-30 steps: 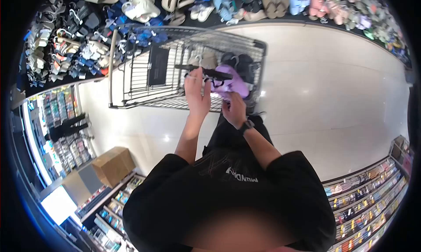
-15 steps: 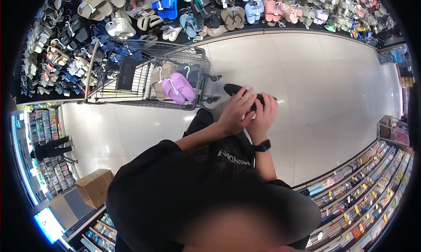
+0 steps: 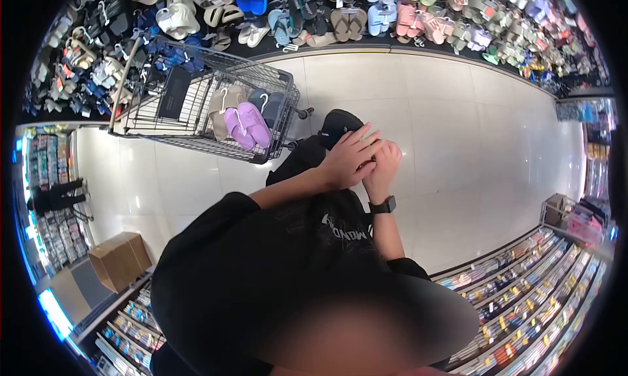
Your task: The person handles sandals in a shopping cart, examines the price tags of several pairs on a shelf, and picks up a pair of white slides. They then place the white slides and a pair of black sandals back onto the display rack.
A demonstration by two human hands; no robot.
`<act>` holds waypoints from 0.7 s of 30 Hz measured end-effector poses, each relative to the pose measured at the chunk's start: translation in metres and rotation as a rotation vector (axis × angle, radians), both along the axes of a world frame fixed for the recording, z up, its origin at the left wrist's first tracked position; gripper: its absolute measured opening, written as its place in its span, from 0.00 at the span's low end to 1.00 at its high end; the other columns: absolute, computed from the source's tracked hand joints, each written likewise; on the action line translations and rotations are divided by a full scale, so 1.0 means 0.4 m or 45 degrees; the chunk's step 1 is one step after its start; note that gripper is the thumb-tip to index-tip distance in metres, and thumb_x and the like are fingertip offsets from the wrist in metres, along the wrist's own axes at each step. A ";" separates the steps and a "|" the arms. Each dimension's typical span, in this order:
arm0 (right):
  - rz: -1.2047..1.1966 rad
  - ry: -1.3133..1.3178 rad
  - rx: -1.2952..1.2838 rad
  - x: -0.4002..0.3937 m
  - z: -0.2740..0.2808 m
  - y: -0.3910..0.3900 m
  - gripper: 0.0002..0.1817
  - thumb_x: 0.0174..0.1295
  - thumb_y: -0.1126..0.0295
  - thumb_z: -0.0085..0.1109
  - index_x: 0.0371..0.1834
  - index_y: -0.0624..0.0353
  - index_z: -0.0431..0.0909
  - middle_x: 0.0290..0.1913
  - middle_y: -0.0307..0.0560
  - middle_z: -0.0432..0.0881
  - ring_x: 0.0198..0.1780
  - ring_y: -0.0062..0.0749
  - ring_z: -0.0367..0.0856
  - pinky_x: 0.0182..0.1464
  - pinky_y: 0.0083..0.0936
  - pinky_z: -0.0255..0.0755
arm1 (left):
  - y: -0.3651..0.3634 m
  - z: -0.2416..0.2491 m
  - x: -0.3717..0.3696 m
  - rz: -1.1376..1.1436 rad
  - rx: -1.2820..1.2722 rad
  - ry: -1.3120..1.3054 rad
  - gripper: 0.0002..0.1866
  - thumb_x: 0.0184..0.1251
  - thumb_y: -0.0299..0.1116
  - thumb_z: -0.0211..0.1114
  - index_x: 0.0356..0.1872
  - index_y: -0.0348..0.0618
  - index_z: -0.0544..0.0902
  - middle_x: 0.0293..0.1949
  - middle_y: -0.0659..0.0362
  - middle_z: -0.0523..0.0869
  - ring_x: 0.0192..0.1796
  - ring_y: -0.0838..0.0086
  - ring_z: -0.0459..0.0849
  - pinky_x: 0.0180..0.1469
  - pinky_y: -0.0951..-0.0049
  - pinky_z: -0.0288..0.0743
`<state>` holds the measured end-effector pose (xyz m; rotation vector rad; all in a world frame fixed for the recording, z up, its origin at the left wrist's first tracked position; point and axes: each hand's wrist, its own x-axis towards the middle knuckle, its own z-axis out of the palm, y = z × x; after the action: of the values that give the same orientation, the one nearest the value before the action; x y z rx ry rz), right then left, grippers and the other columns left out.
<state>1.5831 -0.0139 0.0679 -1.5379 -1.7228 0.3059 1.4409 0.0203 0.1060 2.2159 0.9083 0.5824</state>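
My left hand point(image 3: 347, 160) and my right hand point(image 3: 383, 170), which wears a black watch, meet in front of my body. The left fingers reach over towards the curled right fingers, and a small dark part shows between them, too hidden to name. Just behind the left fingers is a black slide sandal point(image 3: 337, 126) with small white lettering; whether it is held or worn cannot be told. To the left stands a wire shopping cart point(image 3: 196, 140) holding purple slides point(image 3: 248, 124), beige slides point(image 3: 222, 104) and dark slides.
Sandals hang on a long display point(image 3: 347, 26) across the top. Low shelves of small packages point(image 3: 523, 304) line the lower right. A cardboard box point(image 3: 120, 260) sits at lower left, and a person point(image 3: 55, 196) in dark clothes is at far left.
The view has shifted, with the cart now further left. My hands are closer together, and the black sandal shows more of its top. The dark item by my right fingers is mostly hidden.
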 end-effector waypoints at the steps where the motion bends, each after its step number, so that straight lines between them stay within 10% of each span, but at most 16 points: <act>1: 0.028 0.030 -0.001 -0.005 -0.001 0.023 0.10 0.49 0.70 0.57 0.36 0.59 0.78 0.37 0.45 0.79 0.48 0.45 0.75 0.54 0.43 0.64 | 0.012 -0.006 -0.004 0.039 -0.008 -0.015 0.30 0.63 0.35 0.61 0.67 0.39 0.70 0.70 0.48 0.68 0.76 0.50 0.57 0.71 0.46 0.57; 16: 0.195 0.153 -0.133 0.021 -0.133 0.574 0.04 0.52 0.77 0.62 0.32 0.63 0.81 0.36 0.50 0.83 0.41 0.48 0.77 0.46 0.39 0.70 | 0.463 -0.161 -0.068 0.424 0.240 -0.178 0.17 0.61 0.28 0.62 0.52 0.39 0.83 0.51 0.49 0.84 0.59 0.53 0.80 0.58 0.59 0.74; 21: 0.191 0.273 -0.218 0.066 -0.195 0.825 0.03 0.54 0.78 0.65 0.29 0.65 0.81 0.34 0.50 0.83 0.39 0.47 0.78 0.43 0.36 0.71 | 0.595 -0.330 -0.093 0.830 -0.198 -0.151 0.15 0.58 0.25 0.63 0.48 0.38 0.82 0.40 0.49 0.84 0.46 0.52 0.82 0.50 0.58 0.76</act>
<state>1.6095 0.3160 -0.0100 -1.4388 -1.6778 0.6859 1.4037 0.2583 -0.0259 1.7033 1.5626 0.8880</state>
